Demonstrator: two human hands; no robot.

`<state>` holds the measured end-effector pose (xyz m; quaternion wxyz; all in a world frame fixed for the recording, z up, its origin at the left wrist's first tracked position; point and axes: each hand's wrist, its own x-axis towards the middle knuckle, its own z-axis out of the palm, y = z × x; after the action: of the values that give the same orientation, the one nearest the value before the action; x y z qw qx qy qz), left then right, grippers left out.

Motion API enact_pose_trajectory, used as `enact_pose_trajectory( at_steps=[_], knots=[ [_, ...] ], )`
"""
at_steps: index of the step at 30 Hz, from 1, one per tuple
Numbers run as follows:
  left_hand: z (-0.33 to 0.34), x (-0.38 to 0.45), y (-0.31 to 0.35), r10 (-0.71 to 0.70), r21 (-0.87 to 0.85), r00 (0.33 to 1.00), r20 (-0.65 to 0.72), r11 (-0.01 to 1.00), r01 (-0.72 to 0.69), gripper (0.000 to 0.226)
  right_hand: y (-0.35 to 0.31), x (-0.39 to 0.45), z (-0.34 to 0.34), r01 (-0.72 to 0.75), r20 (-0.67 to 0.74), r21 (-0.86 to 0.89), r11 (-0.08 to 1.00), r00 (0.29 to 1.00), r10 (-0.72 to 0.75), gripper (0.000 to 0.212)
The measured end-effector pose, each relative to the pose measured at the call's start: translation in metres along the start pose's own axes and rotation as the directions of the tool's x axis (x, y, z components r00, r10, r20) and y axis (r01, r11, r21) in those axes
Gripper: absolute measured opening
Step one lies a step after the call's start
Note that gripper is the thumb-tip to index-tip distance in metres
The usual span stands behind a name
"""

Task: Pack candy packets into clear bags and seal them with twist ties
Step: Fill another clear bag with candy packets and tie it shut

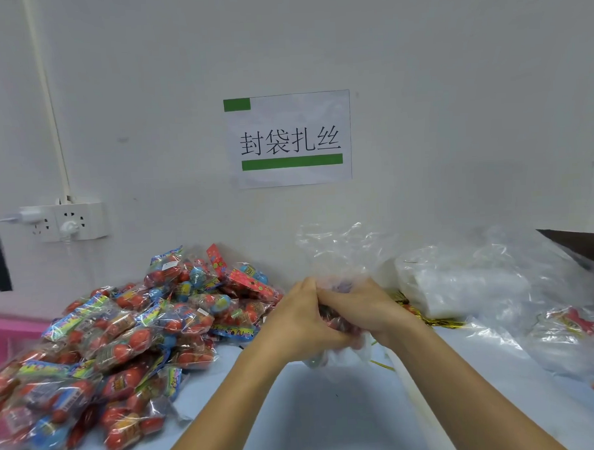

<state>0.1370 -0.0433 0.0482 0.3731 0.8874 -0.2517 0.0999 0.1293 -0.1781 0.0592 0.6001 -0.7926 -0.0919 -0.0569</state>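
Note:
My left hand (301, 318) and my right hand (359, 309) meet at the middle of the table, both curled round a clear bag (334, 253) that holds red candy packets. The bag's loose top billows up above my fingers, and its lower part shows under my hands. A big heap of candy packets (123, 331), red and blue in clear wrap, covers the table's left side. Gold twist ties (429, 317) lie just right of my right hand.
A stack of empty clear bags (468, 285) and crumpled plastic fill the right side, with one candy packet (572, 325) among them. A pink bin (7, 336) stands at the far left. A wall socket (67, 221) and a paper sign (288, 138) are on the wall.

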Motion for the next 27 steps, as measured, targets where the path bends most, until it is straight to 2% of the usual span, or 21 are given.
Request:
enact_pose_trajectory(
  at_steps=[3, 7, 11, 13, 14, 16, 18, 19, 20, 22, 23, 24, 25, 27],
  knots=[
    [-0.001, -0.001, 0.003, 0.01, 0.083, 0.995, -0.101, 0.997, -0.002, 0.071, -0.001, -0.001, 0.003, 0.018, -0.015, 0.028, 0.999, 1.0, -0.017, 0.025],
    [-0.002, -0.003, 0.008, 0.028, 0.033, 0.991, -0.127, 0.999, -0.024, 0.064, -0.002, -0.001, 0.004, 0.027, -0.016, 0.033, 0.999, 1.0, -0.026, 0.029],
    [-0.008, -0.005, 0.008, 0.066, -0.208, 0.996, -0.057, 0.975, -0.076, 0.072, -0.004, -0.001, 0.004, 0.055, -0.041, 0.078, 0.995, 0.998, -0.052, 0.022],
    [-0.013, -0.005, 0.002, 0.126, -0.345, 0.992, -0.011, 0.931, -0.122, 0.072, -0.004, -0.002, 0.002, 0.04, -0.034, 0.118, 0.992, 0.999, -0.036, 0.019],
    [-0.015, -0.004, -0.001, 0.142, -0.407, 0.989, -0.036, 0.902, -0.144, 0.071, -0.004, -0.003, 0.001, 0.034, -0.031, 0.129, 0.991, 0.999, -0.031, 0.019],
    [-0.015, 0.0, -0.007, 0.074, -0.476, 0.969, -0.236, 0.86, -0.182, 0.058, -0.004, -0.002, -0.001, 0.04, -0.056, 0.164, 0.986, 0.998, -0.031, 0.016],
    [-0.01, 0.004, -0.014, -0.097, -0.541, 0.877, -0.471, 0.817, -0.201, 0.035, -0.005, 0.001, -0.003, 0.034, -0.125, 0.213, 0.976, 0.992, -0.007, 0.011],
    [-0.004, 0.004, -0.017, -0.198, -0.598, 0.839, -0.508, 0.782, -0.177, 0.031, -0.006, 0.002, -0.004, 0.024, -0.152, 0.246, 0.969, 0.988, 0.014, 0.01],
    [0.001, 0.003, -0.018, -0.286, -0.664, 0.826, -0.485, 0.735, -0.135, 0.04, -0.007, 0.003, -0.004, 0.01, -0.169, 0.28, 0.96, 0.985, 0.04, 0.01],
    [0.015, 0.001, -0.019, -0.371, -0.842, 0.876, -0.309, 0.535, -0.071, 0.079, -0.008, 0.005, -0.001, -0.024, -0.19, 0.339, 0.94, 0.977, 0.094, 0.011],
    [0.021, 0.0, -0.019, -0.351, -0.913, 0.912, -0.214, 0.403, -0.059, 0.094, -0.008, 0.006, 0.002, -0.038, -0.205, 0.356, 0.934, 0.972, 0.118, 0.012],
    [0.027, -0.001, -0.019, -0.314, -0.952, 0.938, -0.149, 0.301, -0.051, 0.099, -0.007, 0.007, 0.006, -0.047, -0.222, 0.365, 0.93, 0.966, 0.136, 0.012],
    [0.03, -0.001, -0.018, -0.294, -0.965, 0.947, -0.131, 0.256, -0.054, 0.094, -0.006, 0.008, 0.01, -0.05, -0.234, 0.369, 0.928, 0.961, 0.145, 0.012],
    [0.03, 0.0, -0.018, -0.328, -0.957, 0.927, -0.183, 0.274, -0.092, 0.065, -0.006, 0.008, 0.017, -0.047, -0.244, 0.383, 0.922, 0.958, 0.15, 0.012]
  ],
)
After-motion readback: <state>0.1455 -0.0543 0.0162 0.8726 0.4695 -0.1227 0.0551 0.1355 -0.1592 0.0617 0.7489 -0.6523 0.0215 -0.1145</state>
